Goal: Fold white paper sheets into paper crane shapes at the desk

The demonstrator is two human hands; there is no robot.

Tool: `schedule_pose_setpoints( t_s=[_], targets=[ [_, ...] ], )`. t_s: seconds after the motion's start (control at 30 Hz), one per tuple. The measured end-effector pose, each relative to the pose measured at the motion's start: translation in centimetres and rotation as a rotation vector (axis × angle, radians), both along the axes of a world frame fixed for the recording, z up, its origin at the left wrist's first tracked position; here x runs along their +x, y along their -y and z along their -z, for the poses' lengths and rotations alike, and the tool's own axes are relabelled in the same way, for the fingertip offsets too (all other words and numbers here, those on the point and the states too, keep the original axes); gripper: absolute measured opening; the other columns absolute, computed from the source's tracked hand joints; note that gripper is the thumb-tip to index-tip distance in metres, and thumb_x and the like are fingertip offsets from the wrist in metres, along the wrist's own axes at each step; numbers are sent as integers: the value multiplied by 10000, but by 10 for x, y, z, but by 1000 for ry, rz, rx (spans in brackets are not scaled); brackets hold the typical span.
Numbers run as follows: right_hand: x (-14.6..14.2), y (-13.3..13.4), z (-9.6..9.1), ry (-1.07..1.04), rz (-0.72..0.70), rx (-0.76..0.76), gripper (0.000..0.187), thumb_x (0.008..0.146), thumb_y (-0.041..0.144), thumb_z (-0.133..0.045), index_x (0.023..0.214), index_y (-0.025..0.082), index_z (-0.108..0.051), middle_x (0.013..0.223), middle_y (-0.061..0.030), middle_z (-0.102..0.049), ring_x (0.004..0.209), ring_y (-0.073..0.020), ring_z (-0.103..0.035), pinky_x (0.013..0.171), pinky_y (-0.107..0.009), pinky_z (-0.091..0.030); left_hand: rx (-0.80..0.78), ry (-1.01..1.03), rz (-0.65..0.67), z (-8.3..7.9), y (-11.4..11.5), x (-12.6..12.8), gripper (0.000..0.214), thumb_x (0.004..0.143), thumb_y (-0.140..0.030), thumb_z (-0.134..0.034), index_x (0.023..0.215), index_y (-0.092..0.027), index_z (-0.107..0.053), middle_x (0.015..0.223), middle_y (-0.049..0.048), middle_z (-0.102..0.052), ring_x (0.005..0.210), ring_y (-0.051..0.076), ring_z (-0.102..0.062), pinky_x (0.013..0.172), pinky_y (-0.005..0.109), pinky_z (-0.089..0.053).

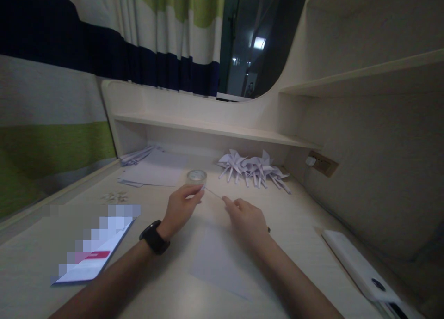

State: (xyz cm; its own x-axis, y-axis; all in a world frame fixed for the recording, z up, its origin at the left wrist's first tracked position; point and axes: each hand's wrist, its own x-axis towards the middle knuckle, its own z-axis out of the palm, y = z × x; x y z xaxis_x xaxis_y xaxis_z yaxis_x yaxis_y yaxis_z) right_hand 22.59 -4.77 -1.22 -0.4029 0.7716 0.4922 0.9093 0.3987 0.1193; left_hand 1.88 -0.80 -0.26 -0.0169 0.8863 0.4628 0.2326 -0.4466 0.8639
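My right hand (248,217) is closed around a tool with a thin straight shaft (214,193). A dark end shows at the far side of that hand; the rest of the handle is hidden, so its exact kind is unclear. The shaft reaches left to my left hand (183,205), whose thumb and fingers pinch a small whitish piece (204,187) at the tip. Just beyond the left fingers lies a roll of clear tape (196,176). A sheet of white paper (218,263) rests on the desk between my forearms.
Several folded paper pinwheels (248,166) are bunched at the back right. Paper sheets (156,168) and paper strips (140,155) lie back left, near small pale bits (116,197). A lit screen (93,259) is left; a white device (357,263) is right. A wall socket (323,163) holds a plug.
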Motion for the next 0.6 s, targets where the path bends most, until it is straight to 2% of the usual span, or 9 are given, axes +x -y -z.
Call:
schedule_pose_setpoints(
  t_s=[0.1,0.2,0.3,0.37,0.5,0.57,0.6],
  targets=[
    [-5,2,0,-129,-40,-76,369,938,276,-419,1297,237,-499,870,-70,-653,704,-160,-599,610,-232,-389,167,-146,-81,5,-3,-1,222,844,-316,-580,953,-179,-718,946,50,-678,714,152,-629,609,245,-548],
    [-10,4,-1,-263,-109,-180,341,926,272,-434,1248,210,-525,843,-56,-656,730,-168,-615,643,-236,-410,294,-286,-125,8,-4,-3,207,870,-268,-547,965,-184,-711,924,52,-676,752,159,-621,659,245,-519],
    [-16,9,-6,-465,-187,-296,242,908,275,-455,1081,190,-599,762,-32,-645,710,-165,-618,654,-246,-425,358,-351,-147,9,-3,-3,215,888,-249,-520,996,-184,-695,939,54,-672,792,165,-617,707,251,-496],
    [-20,13,-10,-690,-228,-462,211,904,324,-461,922,180,-615,666,-4,-612,594,-140,-600,583,-237,-427,386,-367,-160,9,-2,-3,225,899,-246,-504,1010,-177,-687,947,59,-667,801,165,-616,735,255,-489],
    [-26,18,-17,-1170,-295,-915,357,868,502,-489,741,175,-557,548,29,-539,403,-102,-499,416,-220,-379,429,-402,-166,10,-1,-3,242,909,-235,-477,1028,-181,-680,968,70,-659,898,186,-611,830,276,-472],
    [-26,18,-18,-1246,-315,-1000,381,858,530,-492,737,174,-553,541,28,-531,387,-97,-473,392,-218,-366,432,-421,-167,10,-2,-3,251,911,-234,-466,1033,-190,-681,991,73,-659,943,196,-606,866,286,-460],
    [-26,17,-18,-1213,-316,-974,373,867,516,-482,744,172,-558,551,25,-537,388,-96,-472,393,-217,-365,433,-429,-166,10,-2,-3,254,911,-233,-465,1034,-190,-682,994,75,-660,947,198,-606,871,288,-458]
  ],
)
